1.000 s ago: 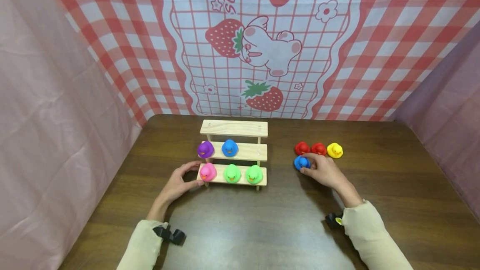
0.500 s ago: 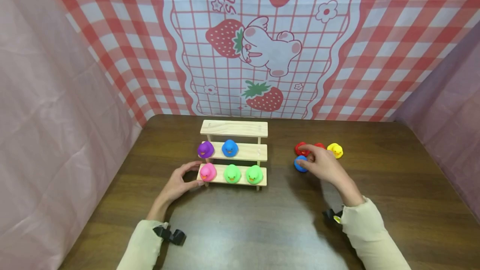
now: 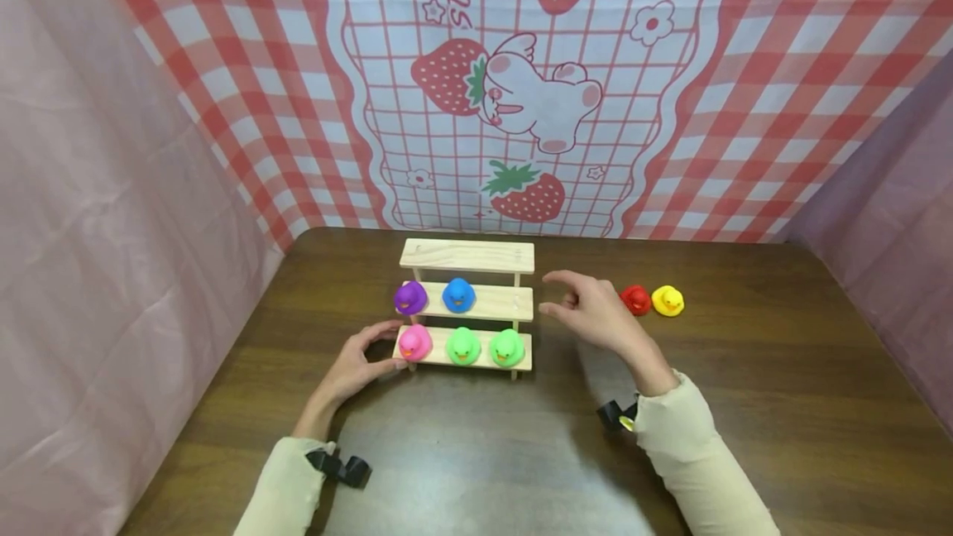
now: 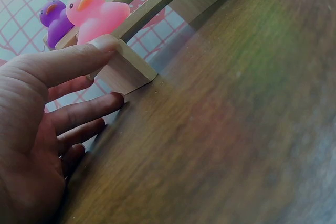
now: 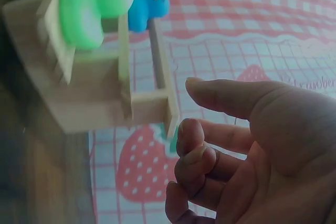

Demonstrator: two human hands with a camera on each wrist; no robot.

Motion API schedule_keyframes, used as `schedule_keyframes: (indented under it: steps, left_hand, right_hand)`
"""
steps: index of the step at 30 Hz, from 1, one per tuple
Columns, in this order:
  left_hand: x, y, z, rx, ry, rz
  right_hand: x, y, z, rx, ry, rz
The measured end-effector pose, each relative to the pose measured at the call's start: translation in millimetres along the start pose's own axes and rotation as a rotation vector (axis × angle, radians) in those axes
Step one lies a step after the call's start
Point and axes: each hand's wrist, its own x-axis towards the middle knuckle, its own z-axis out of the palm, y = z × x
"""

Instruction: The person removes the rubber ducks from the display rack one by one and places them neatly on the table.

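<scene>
A three-step wooden display rack stands on the table. My left hand holds its left end, the thumb against the lowest shelf's end and the index finger behind the leg. On that shelf sit a pink rubber duck and two green rubber ducks. The middle shelf carries a purple duck and a blue duck. My right hand hovers just right of the rack, thumb and index finger apart; the right wrist view shows nothing between them.
Right of my right hand, a red duck and a yellow duck sit on the brown table. A checked strawberry cloth hangs behind the table. Pink drapes hang at both sides.
My right hand has let go of the loose blue duck and moved left toward the rack. That duck and the left red duck are now out of sight behind it. My left hand stays put.
</scene>
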Motion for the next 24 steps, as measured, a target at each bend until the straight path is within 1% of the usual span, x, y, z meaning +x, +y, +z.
schedule_keyframes:
  steps: [7,13,19,24]
  left_hand:
    - [0.2,0.0,-0.1,-0.008,0.004,0.005]
    - [0.0,-0.2,0.1,-0.005,0.003,0.012]
    - [-0.2,1.3,0.3,-0.005,0.000,0.016]
    - [-0.2,2.6,0.3,-0.003,0.004,0.003]
  right_hand:
    - [14.4,-22,14,0.043,-0.040,-0.026]
    - [27.0,-34,27,0.020,-0.063,-0.062]
    - [35.7,-48,35,0.026,-0.095,-0.042]
    - [43.3,-58,41,0.032,-0.094,-0.039]
